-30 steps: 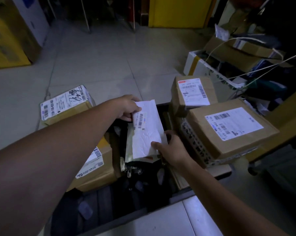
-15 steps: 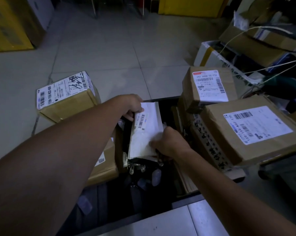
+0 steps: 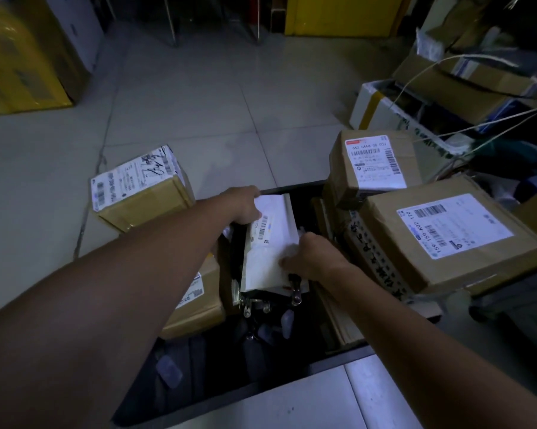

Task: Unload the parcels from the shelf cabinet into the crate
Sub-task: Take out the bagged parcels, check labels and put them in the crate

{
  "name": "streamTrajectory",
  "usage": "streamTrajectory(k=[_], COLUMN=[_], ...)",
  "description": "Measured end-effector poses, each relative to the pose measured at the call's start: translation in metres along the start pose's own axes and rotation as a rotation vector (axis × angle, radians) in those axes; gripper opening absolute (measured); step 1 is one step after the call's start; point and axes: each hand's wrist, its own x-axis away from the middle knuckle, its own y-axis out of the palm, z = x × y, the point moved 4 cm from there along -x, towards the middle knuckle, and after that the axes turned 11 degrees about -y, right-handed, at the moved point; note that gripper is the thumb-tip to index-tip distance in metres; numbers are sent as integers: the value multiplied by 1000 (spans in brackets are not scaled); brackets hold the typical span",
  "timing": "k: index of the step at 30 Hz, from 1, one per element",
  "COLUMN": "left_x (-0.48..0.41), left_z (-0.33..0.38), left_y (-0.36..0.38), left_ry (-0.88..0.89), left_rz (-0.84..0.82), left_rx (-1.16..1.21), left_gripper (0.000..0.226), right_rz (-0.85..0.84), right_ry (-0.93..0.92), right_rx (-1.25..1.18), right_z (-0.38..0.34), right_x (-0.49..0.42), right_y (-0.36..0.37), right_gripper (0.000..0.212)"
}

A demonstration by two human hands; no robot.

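A white padded mailer [image 3: 268,243] with a barcode label stands on edge in the dark crate [image 3: 295,188] below me. My left hand [image 3: 245,205] grips its far top corner. My right hand [image 3: 310,255] pinches its near right edge. Brown cardboard parcels fill the crate's sides: one with a scribbled white label [image 3: 137,187] at the left, another [image 3: 196,298] under my left forearm, a small one [image 3: 375,165] and a large one [image 3: 452,233] at the right.
Dark items with metal clasps [image 3: 255,305] lie in the crate's middle. A pale surface [image 3: 292,404] runs along the near edge. Open cartons and white cords [image 3: 446,97] crowd the right; yellow boxes [image 3: 16,63] stand at the far left on the tiled floor.
Both hands have lowered the white mailer deeper between the parcels, and my right hand has slid further up its right edge. The view has tilted down slightly.
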Motion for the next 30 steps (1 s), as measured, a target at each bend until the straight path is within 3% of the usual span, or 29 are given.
streamTrajectory(k=[11,16,22,27,30], left_x=[105,173,258,323,374], left_z=[-3,30,95,179,246], left_y=[-49,-83,-98,-81,-53], left_ry=[155,230,329,469,579], left_rz=[37,53,82,107,102], left_rx=[-199,-320,-464,-477,-483], left_gripper=[47,47,43,45,43], right_rz=[9,120,218,296,389], right_ry=[-126,-141,-45,82,239], right_rx=[79,166,202,131,118], right_z=[-64,-70,-20,60,118], right_x=[69,134,256,388,485], right_y=[-58,-117,-183,-215,-223], right_gripper=[61,32,55,37,40])
